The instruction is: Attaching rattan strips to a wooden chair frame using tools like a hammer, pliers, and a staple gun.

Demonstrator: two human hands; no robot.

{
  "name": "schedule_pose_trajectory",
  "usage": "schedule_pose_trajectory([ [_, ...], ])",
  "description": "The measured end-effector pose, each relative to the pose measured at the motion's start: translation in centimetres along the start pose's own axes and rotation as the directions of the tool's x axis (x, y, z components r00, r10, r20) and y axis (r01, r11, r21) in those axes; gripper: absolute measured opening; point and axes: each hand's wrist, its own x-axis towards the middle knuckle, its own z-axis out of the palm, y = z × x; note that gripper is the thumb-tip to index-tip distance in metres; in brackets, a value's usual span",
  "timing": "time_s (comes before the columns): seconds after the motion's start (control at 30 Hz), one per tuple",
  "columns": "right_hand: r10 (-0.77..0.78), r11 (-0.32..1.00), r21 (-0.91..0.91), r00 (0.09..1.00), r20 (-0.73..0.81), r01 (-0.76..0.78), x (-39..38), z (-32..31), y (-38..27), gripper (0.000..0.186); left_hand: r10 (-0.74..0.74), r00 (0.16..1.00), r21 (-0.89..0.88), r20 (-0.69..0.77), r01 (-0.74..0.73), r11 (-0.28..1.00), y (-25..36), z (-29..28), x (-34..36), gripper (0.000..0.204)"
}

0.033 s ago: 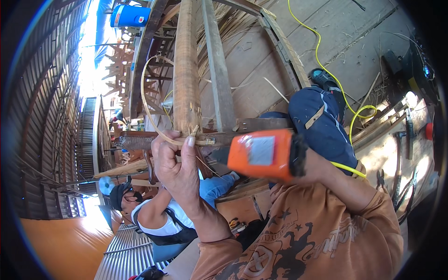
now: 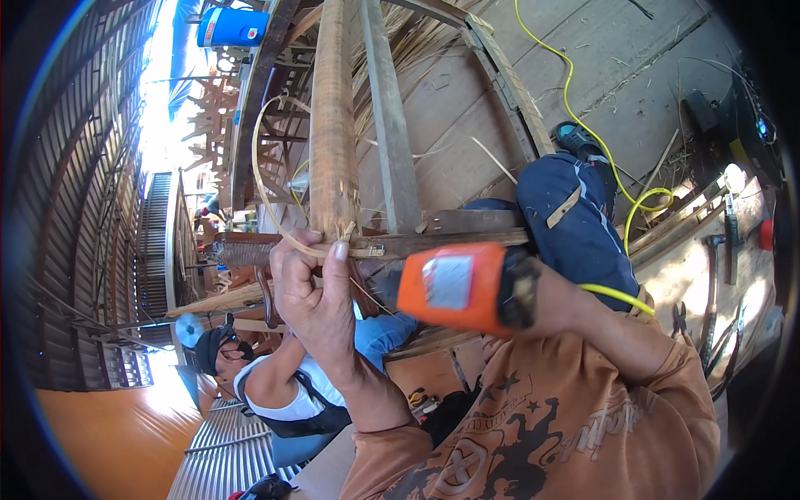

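Biggest thing here is the wooden frame [image 2: 392,125], running from the middle off to the far top, with a rattan-wrapped pole [image 2: 333,125] along it. Looks like the fastening step: the left hand [image 2: 312,300] has its fingers clamped round the joint, pinning a thin cane strip [image 2: 262,179] in place. The right hand is hidden behind the orange power tool [image 2: 458,287] it aims at that joint, so I can't tell how its fingers sit. Next move probably needs the tool's nose square on the strip. Labels: a pale rectangular sticker on the tool, and a blue barrel [image 2: 233,27] far left with a white patch.
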Motion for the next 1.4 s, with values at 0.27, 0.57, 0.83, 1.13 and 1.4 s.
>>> schedule_pose_trajectory([
  [0.27, 0.405, 0.740, -0.666, 0.853, 0.330, -0.094, -1.0, 5.0, -4.7, 0.061, 0.086, 0.996, 0.061, 0.019, -0.087, 0.994, 0.1, -0.4, 0.3, 0.012],
  [0.57, 0.491, 0.520, -0.840, 0.859, 0.143, -0.157, -4.4, 9.4, 7.0, 0.068, 0.199, 0.980, 0.025, 0.027, -0.200, 0.979, 3.1, 1.9, 0.6, 0.009],
  [0.83, 0.257, 0.898, -0.327, 0.954, -0.156, -0.295, -10.8, 2.9, 0.6, 0.041, 0.043, 0.996, -0.143, 0.083, -0.031, 0.989, 1.7, 1.9, 0.5, 0.009],
  [1.13, 0.145, -0.110, -0.073, 0.057, -0.988, -0.991, -37.1, -4.4, 7.5, 0.037, 0.101, 0.995, -0.046, 0.021, -0.100, 0.994, -2.0, 0.4, -0.8, 0.010],
  [1.4, 0.239, 0.061, -0.164, 0.174, -0.956, -0.985, -38.3, -5.3, 4.7, 0.031, 0.194, 0.980, -0.113, -0.035, -0.197, 0.974, -2.4, 0.8, -0.4, 0.011],
])
